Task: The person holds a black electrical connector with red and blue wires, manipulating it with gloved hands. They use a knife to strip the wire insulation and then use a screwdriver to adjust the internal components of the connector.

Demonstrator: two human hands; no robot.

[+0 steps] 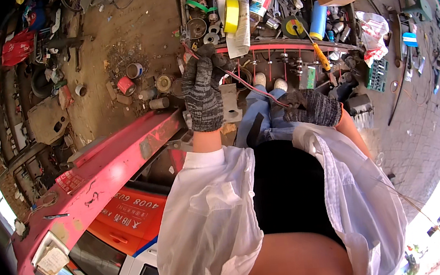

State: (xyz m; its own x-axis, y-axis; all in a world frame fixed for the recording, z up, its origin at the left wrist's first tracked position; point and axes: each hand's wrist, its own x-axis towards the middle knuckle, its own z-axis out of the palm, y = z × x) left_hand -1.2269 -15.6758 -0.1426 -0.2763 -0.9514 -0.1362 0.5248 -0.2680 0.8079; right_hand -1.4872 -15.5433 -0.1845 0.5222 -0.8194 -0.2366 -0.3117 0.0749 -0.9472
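A thin red cable [249, 85] runs between my two hands, sloping down from left to right in front of my legs. My left hand [202, 88], in a dark grey knit glove, is raised near the tray's front edge, its fingers closed round the cable. A short length of the cable sticks out beyond those fingers. Lower and to the right, my gloved right hand [311, 107] is closed on the cable's other part. Its fingertips are partly hidden in shadow.
A metal workbench tray [263, 42] ahead holds loose parts, a yellow tape roll [231, 15], a blue cylinder [318, 20] and a yellow-handled screwdriver [322, 57]. A pink steel beam [120, 165] slants at left above an orange-and-white vehicle [126, 219]. Cans and scrap litter the floor.
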